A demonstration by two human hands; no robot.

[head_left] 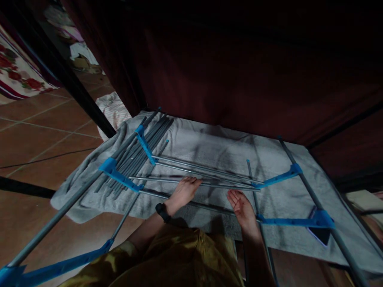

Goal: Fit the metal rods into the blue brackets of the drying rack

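My left hand point(186, 190), with a dark watch point(163, 212) on its wrist, is closed on a thin grey metal tube point(161, 180). The tube lies crosswise, its left end near a blue plastic bracket point(127, 181) and its right end near another blue bracket point(277, 177). Just below the tube's right part, my right hand point(241, 205) is open, palm turned up, with nothing visible in it. Two more thin crossbars point(206, 171) run behind the held tube. A front crossbar point(206, 206) passes beneath my hands between the side frames.
Several loose grey tubes point(134, 159) are piled on the grey blanket point(203, 139) at left. A phone point(320, 236) lies under the right front bracket point(320, 220). Long side poles point(60, 217) reach toward me. A dark red curtain point(224, 79) hangs behind.
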